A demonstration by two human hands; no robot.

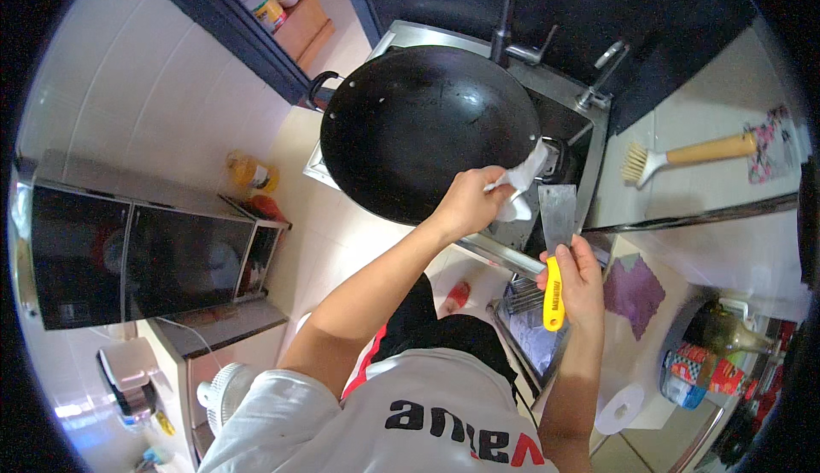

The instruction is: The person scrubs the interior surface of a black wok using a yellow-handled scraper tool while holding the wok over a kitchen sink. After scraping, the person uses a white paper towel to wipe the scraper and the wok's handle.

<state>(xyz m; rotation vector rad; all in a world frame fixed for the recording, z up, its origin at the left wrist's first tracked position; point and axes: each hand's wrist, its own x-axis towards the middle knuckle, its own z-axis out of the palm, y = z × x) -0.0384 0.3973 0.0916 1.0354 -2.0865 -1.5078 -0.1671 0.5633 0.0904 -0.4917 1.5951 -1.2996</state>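
A big black wok (423, 133) rests over the sink (410, 32), with one looped side handle (319, 88) at its far left. Pinched in my left hand (471, 200) is a crumpled white tissue (530, 168), held at the wok's right rim beside its near handle (556, 159). The fingers partly cover the tissue. My right hand (580, 274) grips the yellow handle of a metal scraper (557, 216). Its flat blade points up and away from me, just right of the tissue, over the sink's front right part.
Behind the wok stands a faucet (503, 43); a smaller tap (596, 95) is to its right. A wooden-handled dish brush (698, 152) lies on the right counter. Lower right are bottles (705, 370) and a paper roll (620, 409). An oil bottle (253, 172) stands left.
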